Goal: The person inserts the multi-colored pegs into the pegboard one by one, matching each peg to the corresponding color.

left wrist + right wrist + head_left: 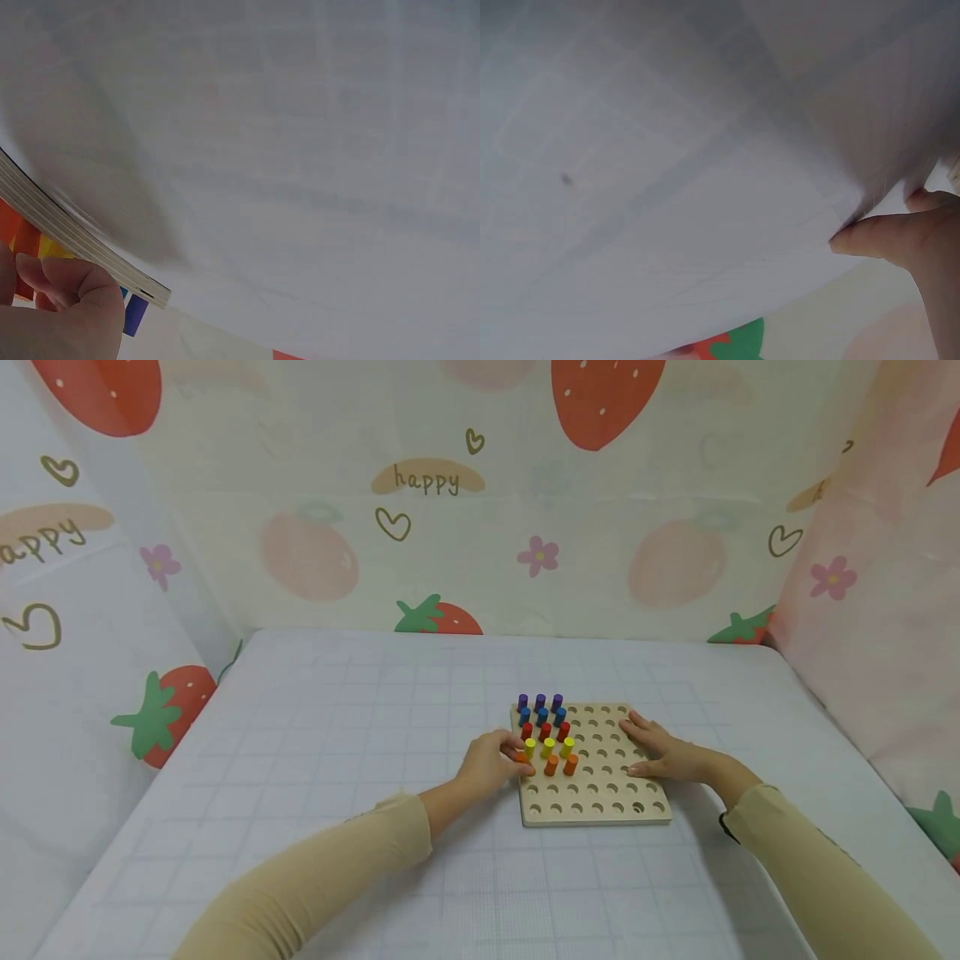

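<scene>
A wooden pegboard with rows of round holes lies on the table. Its left columns hold three purple pegs, three blue pegs, three red pegs and three yellow pegs. Two orange pegs stand in the row nearer the person. At the left end of that row, my left hand pinches another orange peg, partly hidden by the fingers. My right hand rests on the board's right edge, fingers extended. In the right wrist view, the right hand shows at the right border.
A white grid-patterned cloth covers the table. Behind it hangs a strawberry-printed curtain, with further printed cloth at the left and right sides. The board's right columns and two nearest rows show bare holes.
</scene>
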Tool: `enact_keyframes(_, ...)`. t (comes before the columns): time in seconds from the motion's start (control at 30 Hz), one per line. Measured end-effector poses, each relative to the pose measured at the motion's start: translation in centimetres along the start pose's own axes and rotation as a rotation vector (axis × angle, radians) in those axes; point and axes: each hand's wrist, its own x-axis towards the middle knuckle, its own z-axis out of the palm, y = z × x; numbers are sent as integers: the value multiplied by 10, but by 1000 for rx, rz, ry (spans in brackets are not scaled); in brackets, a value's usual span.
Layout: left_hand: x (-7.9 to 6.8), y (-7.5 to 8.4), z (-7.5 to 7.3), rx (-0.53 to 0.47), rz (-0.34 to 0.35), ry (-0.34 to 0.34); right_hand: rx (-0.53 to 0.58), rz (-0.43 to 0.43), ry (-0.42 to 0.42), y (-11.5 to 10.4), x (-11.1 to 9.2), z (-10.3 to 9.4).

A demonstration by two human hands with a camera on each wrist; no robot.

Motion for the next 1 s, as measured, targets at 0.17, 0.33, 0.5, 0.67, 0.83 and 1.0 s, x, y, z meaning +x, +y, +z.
enact_keyframes(0.17,0,-1,5,-43,-8,-15,-10,-2,3,1,0,1)
enact_keyframes(0.33,-2,0,6,-46,-45,-27,0,-2,-3,-1,2,2)
enact_keyframes(0.5,-3,-2,4,-43,-76,5,13,-8,-13,-4,6,2)
enact_keyframes(0.67,-4,-6,-1,-68,-79,15,9,-18,-11,-3,8,1)
enact_keyframes(0.83,-5,-11,-4,-89,-80,17,10,-19,-13,1,8,1)
enact_keyframes(1.0,-9,-15,-13,-94,-90,40,-4,-22,-9,5,8,0)
